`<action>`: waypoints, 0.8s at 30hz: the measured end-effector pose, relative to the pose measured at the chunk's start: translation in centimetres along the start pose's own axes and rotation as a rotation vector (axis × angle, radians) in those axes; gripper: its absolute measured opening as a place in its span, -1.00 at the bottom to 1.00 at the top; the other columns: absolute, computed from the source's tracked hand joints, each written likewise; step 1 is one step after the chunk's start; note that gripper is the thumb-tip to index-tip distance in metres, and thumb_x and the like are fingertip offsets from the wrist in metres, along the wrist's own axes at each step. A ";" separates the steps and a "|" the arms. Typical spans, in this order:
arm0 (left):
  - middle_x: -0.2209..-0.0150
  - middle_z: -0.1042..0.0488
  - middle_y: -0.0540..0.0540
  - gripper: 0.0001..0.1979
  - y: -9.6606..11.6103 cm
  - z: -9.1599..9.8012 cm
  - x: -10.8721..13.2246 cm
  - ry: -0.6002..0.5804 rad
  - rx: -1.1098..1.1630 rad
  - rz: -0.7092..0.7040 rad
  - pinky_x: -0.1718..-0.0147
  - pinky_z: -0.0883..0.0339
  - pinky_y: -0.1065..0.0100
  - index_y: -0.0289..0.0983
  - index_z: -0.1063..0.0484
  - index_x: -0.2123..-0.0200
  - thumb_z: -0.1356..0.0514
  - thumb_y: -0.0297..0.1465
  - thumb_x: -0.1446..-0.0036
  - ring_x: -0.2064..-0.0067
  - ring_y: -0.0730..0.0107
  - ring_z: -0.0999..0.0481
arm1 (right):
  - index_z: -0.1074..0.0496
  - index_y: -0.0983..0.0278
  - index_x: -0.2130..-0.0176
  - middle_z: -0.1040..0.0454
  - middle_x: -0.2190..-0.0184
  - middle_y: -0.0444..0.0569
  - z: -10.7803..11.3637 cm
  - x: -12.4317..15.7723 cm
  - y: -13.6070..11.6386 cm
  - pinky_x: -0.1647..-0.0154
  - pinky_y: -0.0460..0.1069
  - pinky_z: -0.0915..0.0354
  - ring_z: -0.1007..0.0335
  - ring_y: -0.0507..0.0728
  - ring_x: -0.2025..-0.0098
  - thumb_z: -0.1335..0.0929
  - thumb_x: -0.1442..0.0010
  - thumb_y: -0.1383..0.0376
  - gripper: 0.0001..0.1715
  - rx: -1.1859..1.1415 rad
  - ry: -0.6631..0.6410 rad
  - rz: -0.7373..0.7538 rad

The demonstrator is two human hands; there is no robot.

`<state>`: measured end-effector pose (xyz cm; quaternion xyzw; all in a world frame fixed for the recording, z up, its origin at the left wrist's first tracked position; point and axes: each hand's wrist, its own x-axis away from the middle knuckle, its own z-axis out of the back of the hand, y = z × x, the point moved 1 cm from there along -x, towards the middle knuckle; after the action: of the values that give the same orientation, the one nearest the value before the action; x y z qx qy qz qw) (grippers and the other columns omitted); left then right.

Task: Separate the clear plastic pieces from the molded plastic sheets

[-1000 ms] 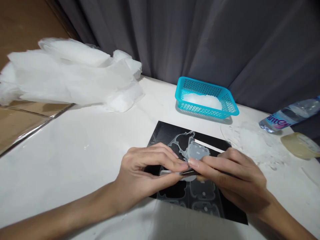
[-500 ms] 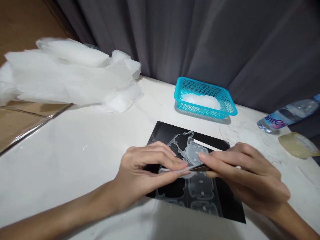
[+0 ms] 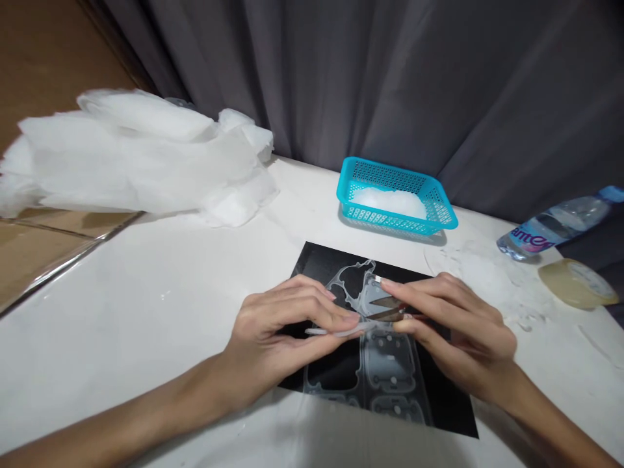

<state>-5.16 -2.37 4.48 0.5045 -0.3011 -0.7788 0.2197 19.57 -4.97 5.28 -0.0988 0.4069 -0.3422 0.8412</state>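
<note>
My left hand (image 3: 297,318) is closed, pinching a thin translucent plastic piece (image 3: 316,331) between thumb and fingers. My right hand (image 3: 458,325) holds a small pair of scissors (image 3: 387,315), its dark blades spread apart and pointing at the plastic piece; the handles are mostly hidden by the fingers. Beneath both hands lies a black sheet (image 3: 453,409) bearing clear plastic shapes. One of those, a rounded panel with small holes (image 3: 390,364), shows below the hands. A loose, curled frame of clear plastic (image 3: 346,286) lies near the sheet's far edge.
Behind the sheet stands a turquoise basket (image 3: 400,224) with white translucent pieces (image 3: 390,201) in it. Crumpled white wrapping (image 3: 136,156) fills the back left. A water bottle (image 3: 546,227) and a roll of tape (image 3: 578,284) lie at the right, near plastic scraps (image 3: 531,318).
The scissors' blades have opened and now show apart from the plastic piece's edge. My right hand has drawn slightly left and rotated; my left hand keeps its pinch almost in place.
</note>
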 end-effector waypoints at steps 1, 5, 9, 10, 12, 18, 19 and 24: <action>0.36 -0.73 -0.06 -0.84 0.0 0.0 0.0 0.003 -0.005 0.001 0.24 -0.52 0.30 -0.26 -0.60 0.34 -0.46 -0.60 -0.08 0.37 0.34 -0.69 | -0.37 0.13 -0.33 -0.59 0.11 -0.03 -0.1 0.0 0.1 0.16 0.02 -0.41 -0.51 0.10 0.19 -0.42 -0.32 0.44 -0.35 -0.016 0.017 -0.033; 0.37 -0.72 -0.06 -0.82 -0.2 -0.1 0.1 0.018 -0.010 0.002 0.21 -0.50 0.31 -0.28 -0.58 0.35 -0.47 -0.61 -0.06 0.37 0.35 -0.69 | -0.47 0.14 -0.21 -0.51 0.24 -0.08 -0.8 0.0 0.0 0.28 -0.04 -0.39 -0.41 0.06 0.29 -0.40 -0.35 0.35 -0.54 -0.123 0.097 -0.233; 0.36 -0.73 -0.06 -0.85 -0.1 -0.2 0.2 -0.001 -0.028 -0.009 0.21 -0.52 0.27 -0.26 -0.59 0.32 -0.44 -0.58 -0.12 0.36 0.32 -0.69 | -0.49 0.16 -0.06 -0.49 0.24 -0.09 -2.5 -0.1 -1.3 0.29 -0.07 -0.44 -0.45 0.07 0.27 -0.48 -0.27 0.19 -0.63 -0.286 0.092 -0.403; 0.35 -0.73 -0.07 -0.87 -0.1 -0.3 0.2 -0.006 -0.028 -0.017 0.20 -0.52 0.26 -0.25 -0.59 0.30 -0.43 -0.56 -0.15 0.35 0.31 -0.69 | -0.47 0.16 -0.04 -0.51 0.21 -0.08 -3.0 -0.2 -1.7 0.26 -0.07 -0.45 -0.48 0.07 0.25 -0.51 -0.22 0.17 -0.59 -0.331 0.084 -0.449; 0.35 -0.72 -0.09 -0.93 -0.1 -0.3 0.2 -0.026 -0.024 -0.043 0.20 -0.54 0.25 -0.25 -0.59 0.27 -0.41 -0.49 -0.20 0.35 0.29 -0.68 | -0.43 0.16 -0.02 -0.54 0.17 -0.08 -4.2 -0.3 -2.3 0.19 -0.06 -0.47 -0.52 0.09 0.20 -0.56 -0.14 0.13 -0.50 -0.406 0.065 -0.540; 0.38 -0.70 -0.07 -0.92 -1.0 -0.4 0.7 -0.029 -0.070 -0.006 0.18 -0.54 0.27 -0.26 -0.60 0.29 -0.40 -0.53 -0.20 0.33 0.32 -0.66 | -0.43 0.19 0.03 -0.50 0.22 -0.10 -5.5 -1.0 -1.4 0.28 -0.10 -0.43 -0.45 0.01 0.31 -0.56 -0.12 0.09 -0.51 -0.564 0.090 -0.641; 0.38 -0.70 -0.07 -0.90 -1.2 -0.3 0.7 -0.020 -0.072 -0.003 0.16 -0.54 0.27 -0.26 -0.60 0.30 -0.40 -0.55 -0.18 0.34 0.33 -0.66 | -0.45 0.20 0.06 -0.47 0.28 -0.13 -5.1 -1.1 -0.7 0.33 -0.12 -0.39 -0.39 -0.02 0.37 -0.54 -0.16 0.11 -0.57 -0.553 0.137 -0.636; 0.36 -0.72 -0.08 -0.84 -1.1 -0.4 0.4 -0.041 -0.024 -0.058 0.13 -0.53 0.24 -0.29 -0.60 0.27 -0.40 -0.64 -0.14 0.38 0.36 -0.67 | -0.50 0.22 0.12 -0.34 0.45 -0.21 -2.8 -0.7 1.7 0.46 -0.12 -0.25 -0.24 -0.01 0.47 -0.43 -0.32 0.11 -0.75 -0.368 0.321 -0.642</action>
<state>-5.01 -1.97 3.31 0.4944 -0.2812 -0.7986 0.1970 17.98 -2.93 3.20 -0.3153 0.5362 -0.5201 0.5853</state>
